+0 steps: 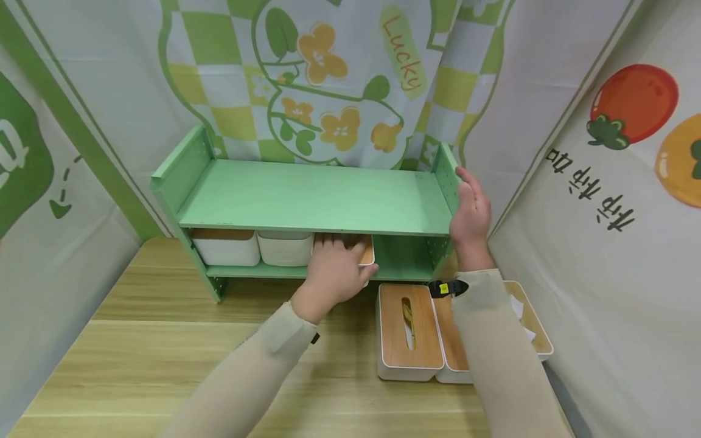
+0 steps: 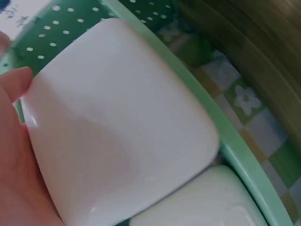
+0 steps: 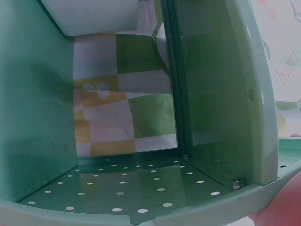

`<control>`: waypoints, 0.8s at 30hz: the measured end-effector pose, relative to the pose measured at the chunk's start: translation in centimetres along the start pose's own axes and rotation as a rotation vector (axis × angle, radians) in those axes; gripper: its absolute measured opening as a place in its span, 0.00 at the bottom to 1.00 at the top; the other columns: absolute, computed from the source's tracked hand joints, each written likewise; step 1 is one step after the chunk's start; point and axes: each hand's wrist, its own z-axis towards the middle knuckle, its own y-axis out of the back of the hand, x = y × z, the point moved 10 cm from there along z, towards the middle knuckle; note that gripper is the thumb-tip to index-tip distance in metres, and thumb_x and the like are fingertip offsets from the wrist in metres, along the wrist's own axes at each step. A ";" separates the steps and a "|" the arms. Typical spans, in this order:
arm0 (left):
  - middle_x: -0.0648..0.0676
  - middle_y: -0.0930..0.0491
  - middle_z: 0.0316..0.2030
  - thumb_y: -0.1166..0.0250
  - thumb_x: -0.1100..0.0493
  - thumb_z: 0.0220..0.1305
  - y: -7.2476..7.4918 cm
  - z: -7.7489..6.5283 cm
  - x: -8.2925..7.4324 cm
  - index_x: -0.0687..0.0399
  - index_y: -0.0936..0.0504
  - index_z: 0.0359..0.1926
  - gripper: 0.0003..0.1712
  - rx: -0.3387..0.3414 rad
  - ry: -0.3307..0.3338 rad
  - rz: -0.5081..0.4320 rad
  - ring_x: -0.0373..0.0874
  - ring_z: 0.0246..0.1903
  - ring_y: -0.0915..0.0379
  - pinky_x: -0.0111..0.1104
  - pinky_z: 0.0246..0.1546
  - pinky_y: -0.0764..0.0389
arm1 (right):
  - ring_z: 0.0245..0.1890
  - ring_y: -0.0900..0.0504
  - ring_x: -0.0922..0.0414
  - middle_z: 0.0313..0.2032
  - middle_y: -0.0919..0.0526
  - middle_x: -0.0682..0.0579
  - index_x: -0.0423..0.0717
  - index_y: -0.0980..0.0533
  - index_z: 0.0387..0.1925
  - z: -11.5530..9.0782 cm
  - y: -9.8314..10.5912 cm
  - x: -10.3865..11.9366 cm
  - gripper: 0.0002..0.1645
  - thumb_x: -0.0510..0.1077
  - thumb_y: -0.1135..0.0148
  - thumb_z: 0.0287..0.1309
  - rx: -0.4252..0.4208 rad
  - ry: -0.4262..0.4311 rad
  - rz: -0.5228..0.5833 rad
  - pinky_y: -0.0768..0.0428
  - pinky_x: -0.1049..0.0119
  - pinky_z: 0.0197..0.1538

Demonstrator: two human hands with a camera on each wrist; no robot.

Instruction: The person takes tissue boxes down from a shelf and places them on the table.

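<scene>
A green two-tier shelf [image 1: 317, 194] stands at the back of the wooden table. My left hand [image 1: 335, 274] reaches under its upper board and lies over a white box with a wooden lid [image 1: 368, 248]. Its fingers stretch forward across the lid, and the thumb sits by the front right corner. The left wrist view shows the smooth white face of that box [image 2: 117, 122] with the hand along one edge. Upright against the outside of the right side panel [image 1: 446, 179], my right hand [image 1: 472, 219] rests with fingers pointing up.
Left of the held-down box, two white boxes [image 1: 227, 252] [image 1: 285, 250] stand on the lower board. At front right sit a slotted wooden-lidded tissue box [image 1: 391, 322], another wooden-lidded box [image 1: 453, 347] and, behind my right forearm, a container [image 1: 544, 347] with white pieces.
</scene>
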 end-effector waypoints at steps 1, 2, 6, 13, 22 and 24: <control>0.62 0.21 0.49 0.61 0.27 0.72 0.1 -0.3 -0.1 0.40 0.32 0.73 0.39 0.003 0.003 0.006 0.59 0.50 0.28 0.50 0.52 0.31 | 0.12 0.51 0.61 0.14 0.47 0.57 0.60 0.30 0.69 0.0 0.0 0.1 0.29 0.58 0.65 0.76 0.002 0.002 0.002 0.45 0.64 0.17; 0.63 0.23 0.51 0.61 0.27 0.71 0.1 -0.6 -0.2 0.38 0.34 0.74 0.39 0.008 0.008 0.009 0.60 0.52 0.30 0.51 0.55 0.33 | 0.12 0.51 0.61 0.14 0.47 0.57 0.60 0.30 0.69 0.0 -0.1 0.2 0.29 0.58 0.65 0.76 0.004 0.006 0.002 0.46 0.65 0.17; 0.67 0.27 0.57 0.62 0.24 0.69 0.5 -1.1 -0.3 0.37 0.37 0.75 0.42 0.027 0.031 -0.026 0.64 0.57 0.35 0.54 0.59 0.38 | 0.11 0.51 0.61 0.14 0.47 0.58 0.59 0.30 0.70 0.0 -0.1 0.3 0.29 0.59 0.65 0.76 0.007 0.004 0.000 0.47 0.66 0.15; 0.64 0.25 0.56 0.62 0.22 0.67 0.2 -0.6 -0.2 0.37 0.37 0.76 0.45 0.053 0.031 -0.063 0.62 0.54 0.32 0.52 0.54 0.35 | 0.12 0.50 0.62 0.14 0.47 0.58 0.60 0.29 0.69 -0.1 0.0 0.2 0.29 0.58 0.65 0.76 -0.003 -0.004 -0.013 0.45 0.65 0.17; 0.70 0.32 0.62 0.66 0.20 0.65 0.2 -1.8 -0.7 0.31 0.40 0.76 0.45 0.025 0.029 0.012 0.67 0.63 0.42 0.56 0.62 0.43 | 0.12 0.50 0.62 0.14 0.47 0.58 0.62 0.29 0.69 -0.2 0.0 0.0 0.29 0.59 0.65 0.76 -0.003 -0.012 -0.006 0.46 0.66 0.15; 0.70 0.34 0.63 0.67 0.20 0.65 0.3 -1.9 -0.8 0.31 0.40 0.76 0.45 0.017 0.028 0.012 0.68 0.64 0.43 0.56 0.63 0.45 | 0.11 0.50 0.62 0.14 0.47 0.58 0.62 0.30 0.69 -0.2 0.0 0.1 0.29 0.59 0.65 0.76 -0.001 -0.018 -0.005 0.47 0.67 0.14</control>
